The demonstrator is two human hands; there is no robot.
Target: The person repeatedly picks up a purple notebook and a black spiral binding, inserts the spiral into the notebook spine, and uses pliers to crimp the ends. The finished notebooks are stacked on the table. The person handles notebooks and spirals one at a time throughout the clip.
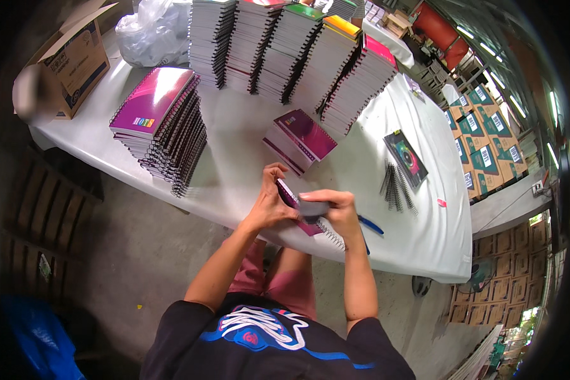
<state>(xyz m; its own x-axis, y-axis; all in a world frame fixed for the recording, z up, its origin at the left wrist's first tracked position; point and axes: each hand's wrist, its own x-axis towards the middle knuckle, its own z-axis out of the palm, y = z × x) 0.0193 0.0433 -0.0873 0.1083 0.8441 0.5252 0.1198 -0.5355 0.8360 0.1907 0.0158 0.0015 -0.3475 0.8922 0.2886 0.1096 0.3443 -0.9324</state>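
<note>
A white counter (247,126) carries tall notebook stacks (291,50), a purple stack (161,117) and loose spirals (396,187). At its near edge the left hand (269,202) and right hand (335,212) both grip one purple notebook (297,206), a blue pen (370,225) just beside.

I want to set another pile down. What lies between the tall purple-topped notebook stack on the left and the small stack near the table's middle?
In the head view, only bare white table lies between the tall stack and the small stack.
</note>
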